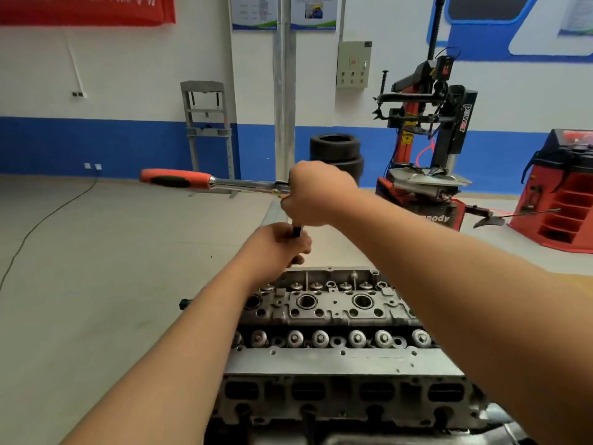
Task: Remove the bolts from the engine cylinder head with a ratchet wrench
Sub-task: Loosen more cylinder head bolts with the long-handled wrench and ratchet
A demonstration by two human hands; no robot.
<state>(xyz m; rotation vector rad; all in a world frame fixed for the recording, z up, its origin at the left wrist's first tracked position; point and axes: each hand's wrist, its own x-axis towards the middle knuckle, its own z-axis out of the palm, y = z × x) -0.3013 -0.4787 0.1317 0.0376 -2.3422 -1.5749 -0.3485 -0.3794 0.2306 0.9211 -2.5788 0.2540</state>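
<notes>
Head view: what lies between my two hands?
A short black extension bar, from the right hand gripping the orange-handled ratchet wrench down into the left hand; head view.

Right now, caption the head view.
Right hand grips the ratchet wrench, left hand its extension, above the cylinder head.

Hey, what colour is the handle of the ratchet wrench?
Orange-red with a black inset. The ratchet wrench handle shows best in the head view, the only one.
</notes>
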